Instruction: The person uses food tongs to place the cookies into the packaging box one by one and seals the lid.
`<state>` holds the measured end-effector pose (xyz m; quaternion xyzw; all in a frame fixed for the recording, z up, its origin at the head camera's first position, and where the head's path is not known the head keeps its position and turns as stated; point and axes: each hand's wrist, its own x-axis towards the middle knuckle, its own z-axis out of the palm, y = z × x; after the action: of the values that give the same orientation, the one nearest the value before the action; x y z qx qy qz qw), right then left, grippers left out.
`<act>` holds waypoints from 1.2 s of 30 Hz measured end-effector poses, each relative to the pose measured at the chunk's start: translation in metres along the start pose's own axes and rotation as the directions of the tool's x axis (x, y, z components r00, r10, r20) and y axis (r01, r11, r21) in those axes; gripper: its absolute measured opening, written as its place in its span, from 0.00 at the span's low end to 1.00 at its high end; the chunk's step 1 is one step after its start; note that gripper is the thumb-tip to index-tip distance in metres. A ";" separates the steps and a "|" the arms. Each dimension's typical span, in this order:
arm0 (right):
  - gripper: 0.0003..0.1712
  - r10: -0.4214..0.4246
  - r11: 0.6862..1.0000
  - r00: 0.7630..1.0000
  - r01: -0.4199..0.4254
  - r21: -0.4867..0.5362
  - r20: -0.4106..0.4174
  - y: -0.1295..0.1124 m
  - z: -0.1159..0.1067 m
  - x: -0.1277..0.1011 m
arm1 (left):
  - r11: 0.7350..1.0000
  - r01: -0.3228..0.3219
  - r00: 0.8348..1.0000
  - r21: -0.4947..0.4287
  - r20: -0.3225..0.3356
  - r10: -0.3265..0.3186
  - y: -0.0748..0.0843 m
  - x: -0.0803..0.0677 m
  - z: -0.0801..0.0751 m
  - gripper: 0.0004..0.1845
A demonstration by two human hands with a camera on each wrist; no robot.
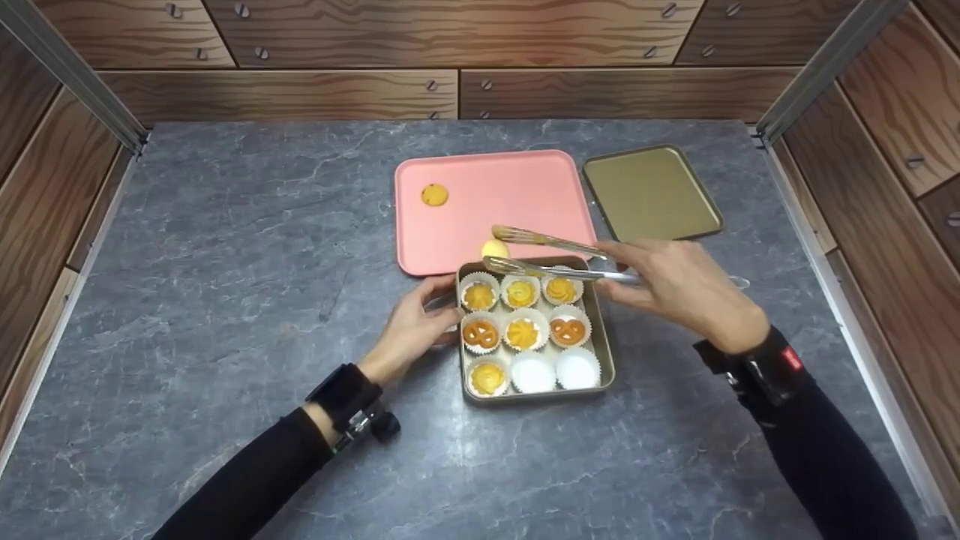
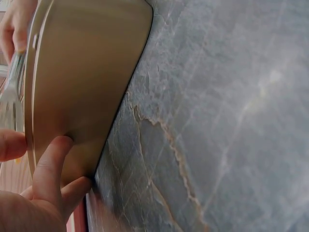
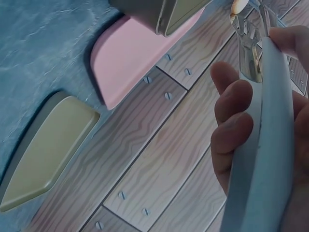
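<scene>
My right hand (image 1: pixel 675 289) grips a pair of tongs (image 1: pixel 555 244) with metal heads and pale handles. Between the tong tips is a round yellow cookie (image 1: pixel 494 249), over the far edge of a square cookie tin (image 1: pixel 611 375); its edge also shows in the right wrist view. My left hand (image 1: pixel 412 322) holds the tin's left wall, fingertips against the outside (image 2: pixel 53 164) and one digit at the rim. White paper cups fill the tin. Several hold swirled cookies (image 1: pixel 523 331), two hold pretzel-shaped cookies (image 1: pixel 481 332), and two front cups (image 1: pixel 533 373) hold nothing.
Behind the tin lies a pink tray (image 1: pixel 517 180) with one round speckled cookie (image 1: pixel 434 195) on it. A gold-green tin lid (image 1: pixel 652 191) lies to the tray's right. Wood-patterned panels (image 1: pixel 450 34) border the grey marbled table (image 1: pixel 262 262) at the back and sides.
</scene>
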<state>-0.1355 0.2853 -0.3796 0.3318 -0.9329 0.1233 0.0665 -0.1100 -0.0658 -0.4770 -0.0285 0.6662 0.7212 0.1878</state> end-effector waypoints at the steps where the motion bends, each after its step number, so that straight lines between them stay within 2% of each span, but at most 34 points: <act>1: 0.28 -0.001 1.000 1.000 0.001 -0.001 0.000 0.000 -0.002 -0.004 | 1.000 0.002 1.000 0.001 -0.002 -0.002 0.000 0.000 0.000 0.33; 11: 0.29 -0.098 0.995 0.995 0.097 -0.026 -0.011 -0.002 -0.007 -0.034 | 1.000 0.023 1.000 0.019 -0.019 -0.022 0.001 -0.001 0.001 0.34; 21: 0.29 -0.179 0.984 0.983 0.178 0.016 0.038 0.003 -0.010 -0.053 | 1.000 0.018 1.000 0.021 -0.016 -0.018 0.000 0.000 0.001 0.33; 29: 0.31 -0.228 0.974 0.972 0.226 0.032 0.060 0.006 -0.011 -0.063 | 1.000 -0.002 1.000 -0.002 -0.008 0.002 0.000 0.000 0.000 0.33; 36: 0.29 -0.245 0.969 0.963 0.241 0.047 0.114 0.007 -0.011 -0.067 | 1.000 -0.014 1.000 0.025 -0.007 0.014 -0.001 0.000 0.001 0.32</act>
<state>-0.0878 0.3338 -0.3846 0.4516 -0.8852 0.1096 0.0201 -0.1096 -0.0652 -0.4783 -0.0240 0.6759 0.7141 0.1806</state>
